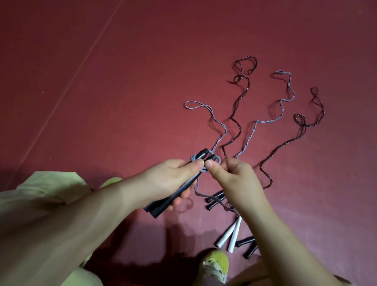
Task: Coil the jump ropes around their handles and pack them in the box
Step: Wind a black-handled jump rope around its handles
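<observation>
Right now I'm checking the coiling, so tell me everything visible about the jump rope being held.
The held jump rope has two slim dark handles, seemingly plastic, side by side and tilted up-right in the left hand. Its thin grey cord is looped a few turns around the handle tops, where the right hand pinches it. The rest trails onto the red floor, ending in a loop.

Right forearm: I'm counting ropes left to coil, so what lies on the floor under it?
Under the right forearm lie a white pair of handles and two black pairs, all partly covered, on the red floor mat. Anything further beneath is hidden.
</observation>
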The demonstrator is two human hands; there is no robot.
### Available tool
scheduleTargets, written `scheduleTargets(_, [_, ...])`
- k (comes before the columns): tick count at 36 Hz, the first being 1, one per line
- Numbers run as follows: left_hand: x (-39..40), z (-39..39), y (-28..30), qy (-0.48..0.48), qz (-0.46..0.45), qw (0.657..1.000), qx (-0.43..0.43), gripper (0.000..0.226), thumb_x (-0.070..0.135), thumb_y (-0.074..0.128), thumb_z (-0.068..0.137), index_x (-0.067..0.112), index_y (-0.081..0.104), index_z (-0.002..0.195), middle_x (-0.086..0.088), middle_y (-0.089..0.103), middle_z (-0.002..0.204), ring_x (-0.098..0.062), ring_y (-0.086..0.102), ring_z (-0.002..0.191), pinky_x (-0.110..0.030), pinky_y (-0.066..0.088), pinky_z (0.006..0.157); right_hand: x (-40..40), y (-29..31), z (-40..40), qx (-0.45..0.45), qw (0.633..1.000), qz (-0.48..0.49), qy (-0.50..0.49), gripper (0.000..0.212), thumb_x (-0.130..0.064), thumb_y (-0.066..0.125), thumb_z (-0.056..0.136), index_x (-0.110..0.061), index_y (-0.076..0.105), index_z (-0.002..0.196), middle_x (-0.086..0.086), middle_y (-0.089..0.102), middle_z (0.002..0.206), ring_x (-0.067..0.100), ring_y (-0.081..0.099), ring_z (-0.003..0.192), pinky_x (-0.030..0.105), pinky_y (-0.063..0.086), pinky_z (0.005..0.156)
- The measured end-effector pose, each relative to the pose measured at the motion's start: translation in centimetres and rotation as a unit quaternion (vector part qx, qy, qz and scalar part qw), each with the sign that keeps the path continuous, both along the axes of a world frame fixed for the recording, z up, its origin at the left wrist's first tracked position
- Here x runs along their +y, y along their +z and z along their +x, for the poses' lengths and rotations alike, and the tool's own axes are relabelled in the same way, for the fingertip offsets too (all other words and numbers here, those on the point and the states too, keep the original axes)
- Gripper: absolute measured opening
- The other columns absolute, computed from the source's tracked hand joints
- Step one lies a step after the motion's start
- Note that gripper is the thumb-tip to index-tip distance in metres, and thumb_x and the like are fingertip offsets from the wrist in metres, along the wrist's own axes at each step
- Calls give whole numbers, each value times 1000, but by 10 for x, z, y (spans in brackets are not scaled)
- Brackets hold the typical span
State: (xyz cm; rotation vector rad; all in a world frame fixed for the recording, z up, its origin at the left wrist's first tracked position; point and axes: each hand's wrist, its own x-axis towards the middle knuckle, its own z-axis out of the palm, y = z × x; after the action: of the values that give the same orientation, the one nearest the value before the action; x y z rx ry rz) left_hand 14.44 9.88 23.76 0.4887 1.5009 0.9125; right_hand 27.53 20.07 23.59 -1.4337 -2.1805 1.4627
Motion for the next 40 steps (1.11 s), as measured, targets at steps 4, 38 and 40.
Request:
scheduleTargets(4, [1,-1,-4,2,-8,1000,14,40,50,41,97,15,52,80,0,52,54,-15,45,41,-20,38,42,-4,4,-2,-12,1000,2,4,46,-40,62,91,-12,41,62,-9,33,33,7,28,32,19,28,34])
scheduleTargets(38, [-9,4,10,-292,89,951,46,30,62,48,72,32,50,71,8,57,56,-16,51,50,-37,43,56,14,35,14,192,941,-246,133,10,-12,62,73,-8,56,66,-6,54,50,5,46,43,16,37,45])
scheduleTargets(40, [-9,5,14,-258,108,960,2,36,58,49,74,22,49,77,7,56,54,-13,49,46,-28,43,51,13,32,11,219,923,-301,100,14,-13,60,73,-15,60,59,-4,52,50,6,44,42,17,36,43])
